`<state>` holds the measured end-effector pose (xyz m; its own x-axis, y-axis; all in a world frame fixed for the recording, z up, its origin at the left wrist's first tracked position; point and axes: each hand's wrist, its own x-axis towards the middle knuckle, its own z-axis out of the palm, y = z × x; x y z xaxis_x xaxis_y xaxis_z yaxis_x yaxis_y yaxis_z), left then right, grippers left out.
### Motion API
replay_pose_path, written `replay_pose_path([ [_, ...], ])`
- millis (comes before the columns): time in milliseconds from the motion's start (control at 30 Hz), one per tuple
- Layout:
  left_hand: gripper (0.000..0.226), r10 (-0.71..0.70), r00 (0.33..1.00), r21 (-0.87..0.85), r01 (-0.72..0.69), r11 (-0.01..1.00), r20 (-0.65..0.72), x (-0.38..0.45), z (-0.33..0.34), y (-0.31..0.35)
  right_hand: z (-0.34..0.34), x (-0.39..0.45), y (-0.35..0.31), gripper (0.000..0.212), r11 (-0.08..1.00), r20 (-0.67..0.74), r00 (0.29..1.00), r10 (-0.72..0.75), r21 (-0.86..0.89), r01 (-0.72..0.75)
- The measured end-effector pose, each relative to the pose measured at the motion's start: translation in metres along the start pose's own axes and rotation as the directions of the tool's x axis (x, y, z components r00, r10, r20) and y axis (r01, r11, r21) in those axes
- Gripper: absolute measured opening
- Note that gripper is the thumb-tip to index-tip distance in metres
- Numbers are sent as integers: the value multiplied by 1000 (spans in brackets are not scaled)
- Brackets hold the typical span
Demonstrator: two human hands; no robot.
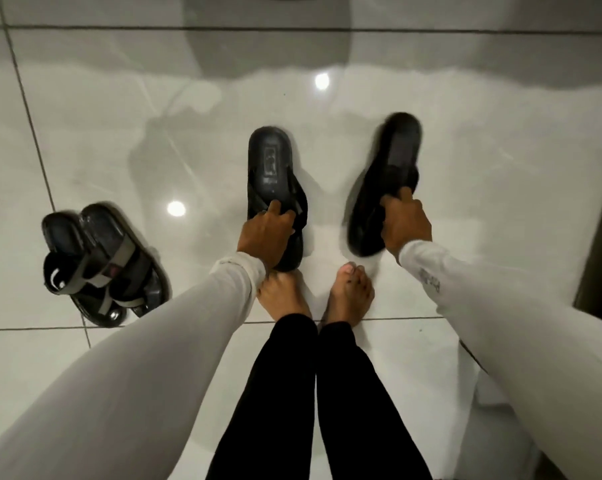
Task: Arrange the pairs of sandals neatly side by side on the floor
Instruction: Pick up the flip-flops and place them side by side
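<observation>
Two black flip-flop sandals lie ahead of my bare feet on the glossy white tile floor. My left hand (265, 237) grips the straps of the left black sandal (270, 161), which points straight away from me. My right hand (405, 225) grips the straps of the right black sandal (393, 161), which is tilted to the right and blurred, a gap apart from the other. A second pair, black sandals with grey straps (102, 261), sits together at the left, close side by side and angled.
My bare feet (348, 292) stand just behind the two black sandals. A dark vertical edge (601, 237), perhaps a door or wall, runs along the right. Shiny tiles with grout lines stretch ahead.
</observation>
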<state>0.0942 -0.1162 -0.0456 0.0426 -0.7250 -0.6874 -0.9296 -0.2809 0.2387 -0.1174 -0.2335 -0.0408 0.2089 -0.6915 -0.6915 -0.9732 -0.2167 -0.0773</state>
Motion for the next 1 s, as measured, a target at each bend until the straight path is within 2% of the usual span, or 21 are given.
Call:
replay_pose_path([
  [133, 31, 29, 999, 42, -29, 999, 14, -4, -18, -1, -6, -11, 0, 22, 946, 58, 982, -180, -264, 189],
  [233, 30, 70, 997, 60, -71, 996, 13, -2, -24, 12, -4, -16, -8, 30, 908, 92, 968, -235, -334, 252],
  [333, 29, 84, 996, 62, -84, 995, -1, 6, -22, 26, 3, -15, -12, 39, 918, 87, 971, -221, -316, 238],
  [567, 28, 119, 993, 60, -117, 991, -29, 33, -9, 62, 15, 6, 9, 46, 949, 51, 982, -184, -250, 191],
  [1000, 37, 176, 981, 94, -169, 981, -76, 134, -46, 195, -52, 74, 144, 60, 967, 4, 991, -137, -218, 134],
])
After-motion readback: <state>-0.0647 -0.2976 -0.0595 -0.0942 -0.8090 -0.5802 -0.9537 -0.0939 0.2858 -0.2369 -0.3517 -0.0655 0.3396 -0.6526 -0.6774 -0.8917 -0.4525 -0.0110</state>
